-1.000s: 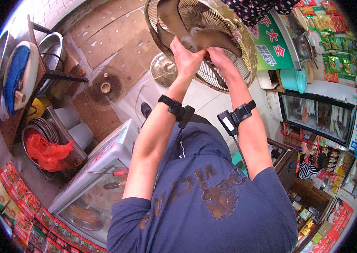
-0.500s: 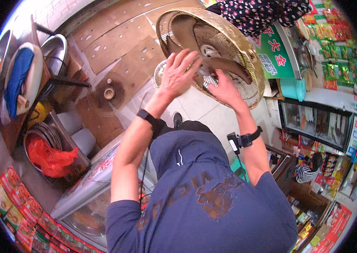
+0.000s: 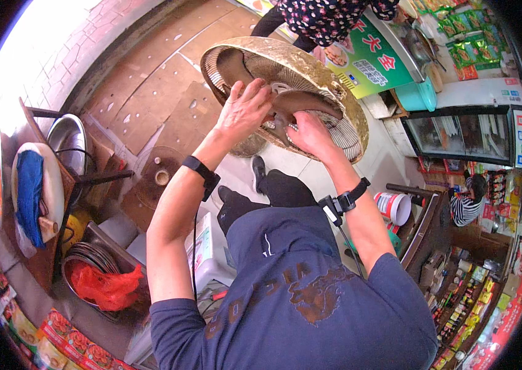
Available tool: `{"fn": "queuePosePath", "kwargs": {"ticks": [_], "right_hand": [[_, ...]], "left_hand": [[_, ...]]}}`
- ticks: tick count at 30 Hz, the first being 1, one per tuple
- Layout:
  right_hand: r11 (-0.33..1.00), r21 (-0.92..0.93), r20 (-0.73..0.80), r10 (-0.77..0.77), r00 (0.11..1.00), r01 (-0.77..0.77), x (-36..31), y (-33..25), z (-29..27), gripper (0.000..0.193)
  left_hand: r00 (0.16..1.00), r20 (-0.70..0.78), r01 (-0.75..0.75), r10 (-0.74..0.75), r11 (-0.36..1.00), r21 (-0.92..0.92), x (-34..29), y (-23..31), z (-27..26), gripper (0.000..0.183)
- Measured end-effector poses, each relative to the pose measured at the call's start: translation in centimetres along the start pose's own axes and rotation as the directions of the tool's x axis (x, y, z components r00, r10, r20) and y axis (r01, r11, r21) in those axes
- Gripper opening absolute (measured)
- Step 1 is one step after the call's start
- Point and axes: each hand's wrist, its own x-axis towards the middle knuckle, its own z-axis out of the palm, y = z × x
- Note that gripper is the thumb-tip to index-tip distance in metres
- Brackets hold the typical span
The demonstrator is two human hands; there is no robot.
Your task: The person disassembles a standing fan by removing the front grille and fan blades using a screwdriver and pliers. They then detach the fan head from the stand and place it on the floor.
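A large, dusty electric fan (image 3: 359, 102) stands tilted in front of me, the front of its wire cage off and its brown blades (image 3: 310, 102) bare. My left hand (image 3: 245, 110) lies over the left side of the blades with its fingers stretched out; the fingertips partly cover a blade near the centre. My right hand (image 3: 311, 134) has its fingers curled at the hub (image 3: 282, 118), just below the right-hand blade. What the right fingertips press against is partly hidden. Beneath the cage, the fan's round base (image 3: 250, 147) shows in part.
On the cardboard (image 3: 144, 105) at left lies a round dark disc (image 3: 171, 161) with a tan ring (image 3: 162, 177). A wooden stool (image 3: 67, 203) with metal basins and a blue cloth (image 3: 30, 191) stands left. A person in a flowered top (image 3: 329, 21) stands beyond the fan. A glass-door fridge (image 3: 458, 137) is right.
My view has shifted, and the fan sits lower and further left in it. My left hand still lies over the blades; my right hand remains at the hub. More of the flowered-top person shows.
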Motion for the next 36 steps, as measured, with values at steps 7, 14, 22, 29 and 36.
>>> {"fn": "queuePosePath", "kwargs": {"ticks": [7,14,22,29,36], "right_hand": [[0.972,0.194,-0.112,-0.109,0.988,0.129,-0.8,-0.6,0.1,0.045],[0.977,0.196,0.013,-0.085,0.996,0.081,-0.8,-1.2,0.3,0.052],[0.995,0.101,0.071,-0.031,0.997,0.023,-0.8,-0.2,1.4,0.033],[0.963,0.191,-0.029,-0.187,0.982,0.189,-1.1,0.0,0.3,0.043],[0.99,0.135,-0.054,0.05,0.997,-0.042,-0.7,0.5,2.1,0.058]], "left_hand": [[0.996,0.043,-0.069,0.074,0.991,-0.114,0.1,-0.8,0.0,0.052],[0.999,0.004,-0.035,0.035,0.996,-0.087,-0.5,0.1,-0.2,0.045],[1.0,0.004,0.0,0.0,0.995,-0.099,-0.8,0.8,0.4,0.045],[0.996,0.055,-0.06,0.067,0.992,-0.111,-0.1,0.5,-0.7,0.051],[0.975,0.085,-0.208,0.203,0.976,0.058,1.1,0.5,-1.1,0.044]]}}
